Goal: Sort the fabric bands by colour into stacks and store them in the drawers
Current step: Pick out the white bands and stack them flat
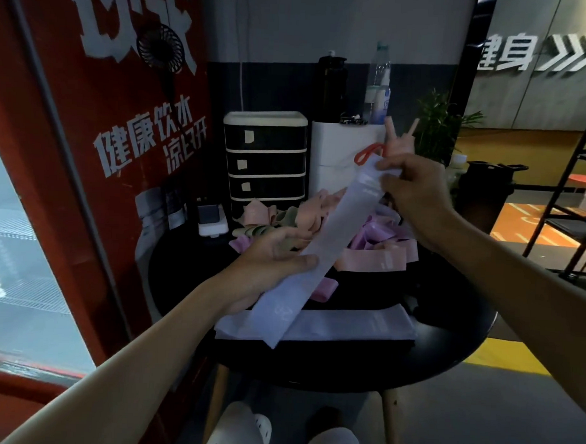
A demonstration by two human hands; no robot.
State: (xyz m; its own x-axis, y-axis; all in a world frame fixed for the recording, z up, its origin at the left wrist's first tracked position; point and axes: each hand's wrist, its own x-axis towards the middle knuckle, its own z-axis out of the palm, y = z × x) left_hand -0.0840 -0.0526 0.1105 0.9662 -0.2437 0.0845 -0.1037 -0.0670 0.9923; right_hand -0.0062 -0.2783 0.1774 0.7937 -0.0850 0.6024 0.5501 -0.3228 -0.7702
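Note:
I hold a long pale lavender fabric band (pixel 331 236) stretched slantwise over the round black table (pixel 446 346). My right hand (pixel 415 196) pinches its upper end, and my left hand (pixel 270 267) grips it lower down with the thumb on top. Under its lower end lies a flat stack of lavender bands (pixel 354 323) near the table's front. Behind it sits a loose heap of pink, peach, olive and lilac bands (pixel 291 218). A black drawer unit (pixel 265 157) with several cream-edged drawers, all closed, stands at the back.
A red vending machine (pixel 88 148) with a small black fan stands close on the left. A white box (pixel 340 150), a dark flask, a water bottle and a red loop sit behind the heap. A white charger block (pixel 212 219) lies back left. A plant and black rack stand right.

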